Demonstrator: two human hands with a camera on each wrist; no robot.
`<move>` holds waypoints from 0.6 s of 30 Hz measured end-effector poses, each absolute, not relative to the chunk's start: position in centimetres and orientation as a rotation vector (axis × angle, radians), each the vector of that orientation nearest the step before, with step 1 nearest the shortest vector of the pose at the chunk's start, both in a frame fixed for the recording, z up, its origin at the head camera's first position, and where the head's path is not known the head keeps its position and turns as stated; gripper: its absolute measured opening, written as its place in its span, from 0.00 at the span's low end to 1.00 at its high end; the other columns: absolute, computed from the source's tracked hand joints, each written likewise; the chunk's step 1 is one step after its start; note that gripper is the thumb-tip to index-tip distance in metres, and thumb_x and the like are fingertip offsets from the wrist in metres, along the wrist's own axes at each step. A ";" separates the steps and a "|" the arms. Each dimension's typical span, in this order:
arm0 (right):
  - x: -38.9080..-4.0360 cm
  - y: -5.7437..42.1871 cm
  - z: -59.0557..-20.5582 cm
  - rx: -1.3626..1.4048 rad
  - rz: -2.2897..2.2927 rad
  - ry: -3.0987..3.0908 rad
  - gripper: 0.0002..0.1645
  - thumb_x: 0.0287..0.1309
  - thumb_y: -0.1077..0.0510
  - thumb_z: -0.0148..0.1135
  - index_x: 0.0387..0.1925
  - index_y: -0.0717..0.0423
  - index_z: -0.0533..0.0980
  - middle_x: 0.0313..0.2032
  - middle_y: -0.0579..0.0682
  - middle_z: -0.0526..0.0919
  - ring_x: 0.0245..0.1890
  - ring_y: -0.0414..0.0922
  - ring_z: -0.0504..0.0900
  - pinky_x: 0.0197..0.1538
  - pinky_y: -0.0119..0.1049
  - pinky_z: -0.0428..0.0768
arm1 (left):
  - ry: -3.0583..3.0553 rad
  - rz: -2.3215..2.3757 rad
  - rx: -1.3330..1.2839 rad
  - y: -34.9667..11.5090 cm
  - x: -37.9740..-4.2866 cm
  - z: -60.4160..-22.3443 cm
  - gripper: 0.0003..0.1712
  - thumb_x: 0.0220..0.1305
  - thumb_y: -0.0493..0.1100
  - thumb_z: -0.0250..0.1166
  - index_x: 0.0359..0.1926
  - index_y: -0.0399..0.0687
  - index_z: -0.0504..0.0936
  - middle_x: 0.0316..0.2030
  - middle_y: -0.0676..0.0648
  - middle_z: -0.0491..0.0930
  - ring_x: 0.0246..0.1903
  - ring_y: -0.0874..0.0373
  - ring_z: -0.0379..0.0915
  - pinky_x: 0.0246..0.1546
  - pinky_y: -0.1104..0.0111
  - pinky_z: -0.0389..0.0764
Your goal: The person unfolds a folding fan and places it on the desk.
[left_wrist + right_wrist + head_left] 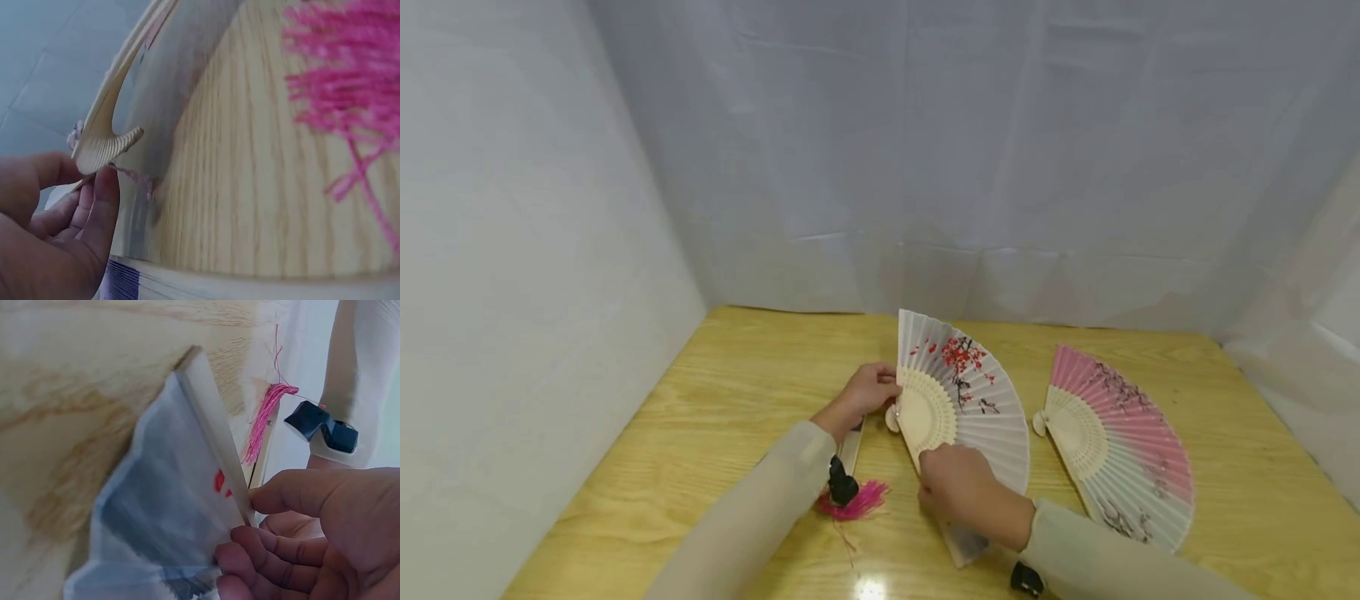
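A white folding fan (1009,425) with red blossoms and dark branches stands spread over the wooden table, its pale ribs toward the left. Near its pivot end, my left hand (867,390) pinches the fan's wooden base (103,140) between thumb and fingers. My right hand (964,490) grips the near outer rib (215,428), thumb on one side and curled fingers on the cloth side. Below the left wrist lies a folded fan (850,450), partly hidden by the sleeve, with a bright pink tassel (861,502) at its near end.
On the right of the table (760,358) lies another spread fan (1138,425), pink fading to pale green with dark branches. White sheeting (850,167) hangs behind the table and along both sides. Each wrist wears a black device (842,482).
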State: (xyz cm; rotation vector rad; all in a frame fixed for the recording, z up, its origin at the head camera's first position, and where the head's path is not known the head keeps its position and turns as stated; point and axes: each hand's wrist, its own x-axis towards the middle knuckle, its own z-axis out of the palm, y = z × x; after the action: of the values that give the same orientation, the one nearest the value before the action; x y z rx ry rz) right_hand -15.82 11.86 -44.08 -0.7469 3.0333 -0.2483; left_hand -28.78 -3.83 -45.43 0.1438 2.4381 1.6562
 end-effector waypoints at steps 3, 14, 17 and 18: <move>-15.5 11.8 -42.9 -0.735 -0.274 3.008 0.18 0.45 0.57 0.68 0.13 0.49 0.66 0.14 0.45 0.70 0.14 0.42 0.67 0.16 0.38 0.69 | 2.463 1.582 0.130 -3.9 -28.5 -44.2 0.18 0.62 0.29 0.61 0.54 0.27 0.76 0.41 0.37 0.81 0.30 0.59 0.75 0.30 0.71 0.79; -15.3 11.6 -42.9 -0.743 -0.234 2.988 0.21 0.47 0.56 0.68 0.11 0.49 0.65 0.13 0.45 0.70 0.14 0.41 0.67 0.16 0.39 0.69 | 2.657 1.296 0.348 -3.4 -28.6 -44.5 0.28 0.58 0.28 0.63 0.61 0.33 0.71 0.33 0.42 0.79 0.26 0.60 0.71 0.24 0.73 0.73; -15.4 11.6 -42.8 -0.753 -0.230 2.989 0.20 0.47 0.56 0.68 0.12 0.50 0.65 0.13 0.45 0.70 0.14 0.41 0.67 0.16 0.39 0.69 | 2.652 1.244 0.390 -3.2 -28.6 -44.4 0.28 0.61 0.28 0.60 0.63 0.38 0.68 0.30 0.44 0.76 0.20 0.61 0.68 0.18 0.73 0.70; -15.4 11.6 -42.9 -0.754 -0.232 2.986 0.20 0.48 0.56 0.68 0.12 0.50 0.66 0.13 0.45 0.70 0.14 0.41 0.67 0.16 0.39 0.69 | 2.651 1.220 0.408 -3.1 -28.6 -44.4 0.27 0.62 0.28 0.59 0.62 0.39 0.68 0.30 0.45 0.74 0.19 0.61 0.66 0.17 0.74 0.68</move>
State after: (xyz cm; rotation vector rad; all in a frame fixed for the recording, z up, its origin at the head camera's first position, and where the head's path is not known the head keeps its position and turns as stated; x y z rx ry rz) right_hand -15.41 11.59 -42.85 -0.7540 2.9862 -0.2318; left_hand -28.56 -3.15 -44.37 0.4076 2.6508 1.2202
